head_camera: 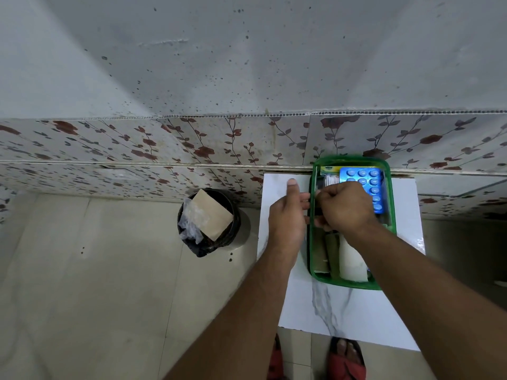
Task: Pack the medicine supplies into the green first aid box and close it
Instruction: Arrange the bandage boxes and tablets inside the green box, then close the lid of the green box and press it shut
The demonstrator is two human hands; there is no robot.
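The green first aid box [393, 204] stands open on a white marble-patterned table [356, 311], close to the wall. Inside lie a blue blister pack [365, 178], a white bottle [352, 261], brown rolls [326, 250], white swabs [330, 181] and a yellow-green packet [329, 169]. My left hand [288, 215] is against the box's left wall, fingers on its rim and thumb raised. My right hand [343, 207] is inside the box over the middle, fingers pinched on a dark item [318, 185] along the left inner side; most of that item is hidden.
A black waste bin [210, 223] with a brown card and plastic in it stands on the tiled floor left of the table. A floral-tiled wall runs right behind the box. My feet in red sandals [347, 360] are at the table's near edge.
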